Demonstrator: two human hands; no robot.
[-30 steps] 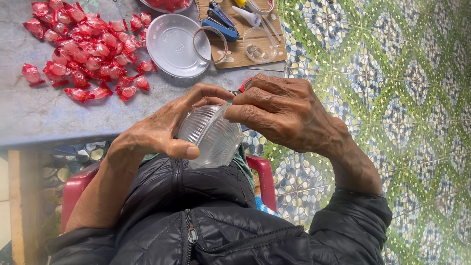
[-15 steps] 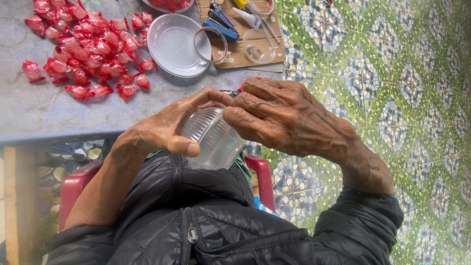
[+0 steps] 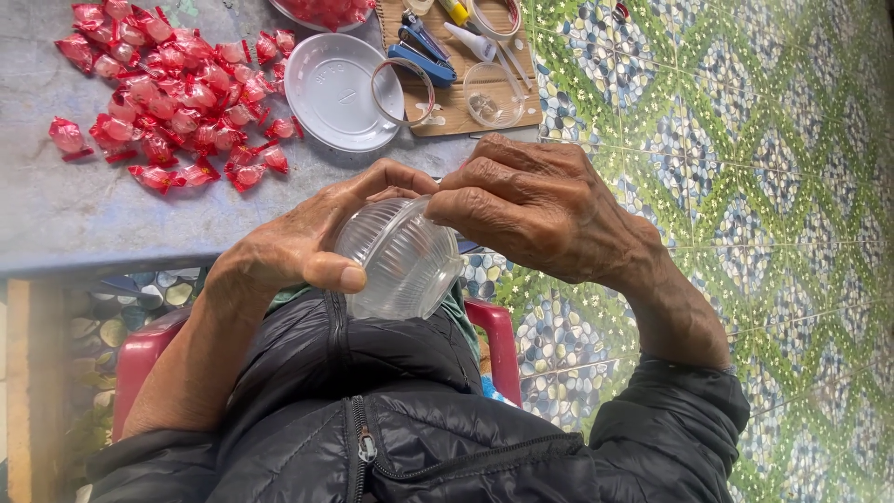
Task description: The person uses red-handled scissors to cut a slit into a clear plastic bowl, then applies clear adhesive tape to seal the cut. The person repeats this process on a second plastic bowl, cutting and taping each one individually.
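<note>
From the head view, your right hand [image 3: 545,210] covers the far edge of the clear plastic cup [image 3: 402,261], so you cannot see what its fingertips do there. They are bent and pressed down on the cup's rim. The open mouth of the cup faces away from the camera, so the inside is hidden. Your left hand [image 3: 312,237] wraps around the cup from the other side, with the thumb flat on its ribbed wall and the fingers curled over the top. Both hands grip the cup.

The cup is held in the air above your lap, just in front of the edge of the grey worktop [image 3: 56,210]. It is see-through, round, with thin ribs running up its side. It is tipped over so its bottom points toward you.

On the worktop lies a heap of red wrapped sweets [image 3: 168,93], well apart from the cup. Beside them is a round white lid [image 3: 331,93] with a clear ring [image 3: 402,91] on its edge. A brown board [image 3: 461,98] holds blue clips [image 3: 421,54] and a small clear dish [image 3: 491,95]. A bowl at the top is cut off by the picture's edge. Your black puffy jacket [image 3: 419,438] fills the bottom, and a red chair [image 3: 500,345] peeks out at its sides.
</note>
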